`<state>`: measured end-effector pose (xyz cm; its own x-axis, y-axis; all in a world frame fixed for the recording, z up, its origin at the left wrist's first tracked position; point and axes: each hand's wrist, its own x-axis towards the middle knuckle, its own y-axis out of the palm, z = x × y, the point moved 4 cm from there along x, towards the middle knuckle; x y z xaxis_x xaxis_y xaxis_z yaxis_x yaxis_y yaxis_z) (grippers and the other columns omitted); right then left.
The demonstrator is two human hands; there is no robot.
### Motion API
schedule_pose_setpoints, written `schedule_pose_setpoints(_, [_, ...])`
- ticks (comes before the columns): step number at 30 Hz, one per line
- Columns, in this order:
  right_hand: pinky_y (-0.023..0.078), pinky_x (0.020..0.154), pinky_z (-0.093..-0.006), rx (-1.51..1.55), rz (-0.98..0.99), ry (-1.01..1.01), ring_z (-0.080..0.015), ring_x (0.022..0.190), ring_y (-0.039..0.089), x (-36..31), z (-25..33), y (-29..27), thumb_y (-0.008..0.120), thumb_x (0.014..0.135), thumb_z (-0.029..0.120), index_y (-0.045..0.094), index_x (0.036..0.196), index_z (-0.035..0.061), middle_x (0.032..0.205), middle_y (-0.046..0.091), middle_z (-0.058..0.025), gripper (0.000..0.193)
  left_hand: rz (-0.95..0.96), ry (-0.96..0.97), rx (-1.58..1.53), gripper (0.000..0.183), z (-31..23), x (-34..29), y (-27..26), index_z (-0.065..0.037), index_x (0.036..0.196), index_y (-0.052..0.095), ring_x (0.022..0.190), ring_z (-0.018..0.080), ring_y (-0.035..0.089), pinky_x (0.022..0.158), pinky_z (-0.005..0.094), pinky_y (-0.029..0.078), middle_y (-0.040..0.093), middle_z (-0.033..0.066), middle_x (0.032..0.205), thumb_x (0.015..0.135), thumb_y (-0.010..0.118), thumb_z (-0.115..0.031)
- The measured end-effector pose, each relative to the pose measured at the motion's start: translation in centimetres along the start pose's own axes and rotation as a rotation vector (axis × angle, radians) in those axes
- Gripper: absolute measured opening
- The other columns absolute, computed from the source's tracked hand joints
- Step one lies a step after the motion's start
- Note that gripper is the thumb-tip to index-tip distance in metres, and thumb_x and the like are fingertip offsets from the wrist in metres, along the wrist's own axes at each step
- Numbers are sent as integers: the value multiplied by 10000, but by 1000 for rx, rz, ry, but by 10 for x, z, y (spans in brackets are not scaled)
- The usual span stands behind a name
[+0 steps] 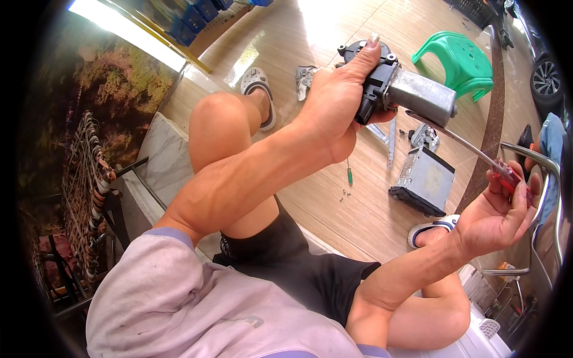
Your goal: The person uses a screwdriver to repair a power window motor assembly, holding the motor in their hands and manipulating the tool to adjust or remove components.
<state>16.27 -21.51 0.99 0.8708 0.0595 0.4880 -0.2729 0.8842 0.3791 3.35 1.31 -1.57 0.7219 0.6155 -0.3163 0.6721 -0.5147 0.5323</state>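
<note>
Raised in front of me, my left hand [331, 101] grips a gear motor [421, 95] with a silver metal can and a black plastic gear housing. The thumb lies over the housing, and the other fingers are mostly hidden under it. My right hand [492, 221] pinches the red handle of a screwdriver [468, 145] between bent fingers. Its long metal shaft points up and left toward the underside of the motor. Whether the tip touches the motor I cannot tell.
On the tiled floor lie a metal box with a black front [427, 179], a green-handled screwdriver [350, 173], several tiny screws [344, 194] and a metal part [305, 80]. A green plastic stool [462, 62] stands beyond. Bent chrome tubing [552, 170] rises beside my right hand.
</note>
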Motion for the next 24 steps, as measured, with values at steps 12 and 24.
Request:
schedule_pose_setpoints(12, [544, 608, -297, -32, -71, 39, -249, 795, 670, 1, -1, 0, 507, 922, 106, 505, 1220, -54, 1115, 631, -226, 339, -3, -3, -10, 323, 1, 3, 1, -111, 1024, 608, 772, 100, 649, 641, 289, 585, 673, 7, 900, 938, 631, -422])
schedule_pose_setpoints(24, [581, 624, -317, -12, -28, -43, -270, 862, 679, -1, -3, 6, 501, 929, 80, 505, 1215, -61, 1256, 581, -224, 319, 4, -9, 7, 342, 2, 0, 2, -105, 1028, 611, 775, 95, 650, 637, 283, 588, 672, 4, 900, 931, 637, -432])
